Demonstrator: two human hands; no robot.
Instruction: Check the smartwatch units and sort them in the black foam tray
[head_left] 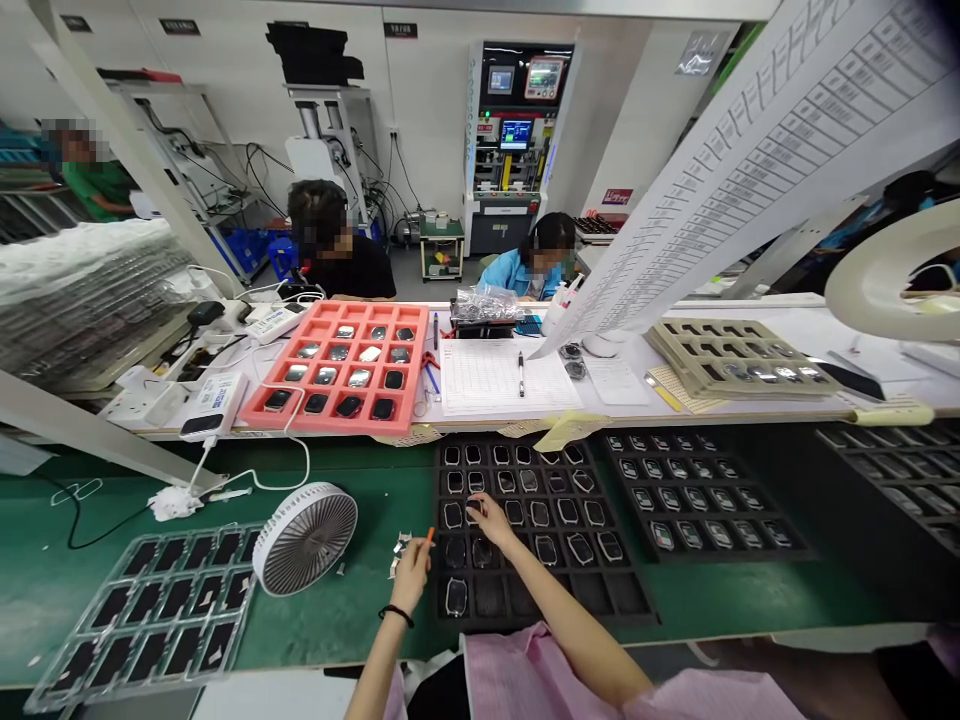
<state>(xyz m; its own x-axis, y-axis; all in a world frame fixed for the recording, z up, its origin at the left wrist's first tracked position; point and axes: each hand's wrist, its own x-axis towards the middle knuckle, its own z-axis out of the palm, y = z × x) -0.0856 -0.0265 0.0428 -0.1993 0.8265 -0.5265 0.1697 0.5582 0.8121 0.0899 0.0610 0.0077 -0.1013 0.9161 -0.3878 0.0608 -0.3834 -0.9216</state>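
Note:
My left hand [411,575], with a black band on its wrist, grips a small orange-tipped tool [430,535] above the green bench mat [367,510]. Small silvery film scraps [401,553] lie just left of it. My right hand [487,520] reaches over a black foam tray [457,610], its fingertips at a cell holding a dark watch-shaped part [473,513]. The fingers hide most of that part, so any grip on it is unclear. Many cells of this tray hold similar parts with shiny rims.
A white desk fan [306,538] stands left of my hands beside a clear plastic tray [142,620]. Another black tray [697,495] lies to the right. Beyond, a pink foam tray [337,370] holds watch-like devices near a paper form [510,375]. Co-workers sit farther back.

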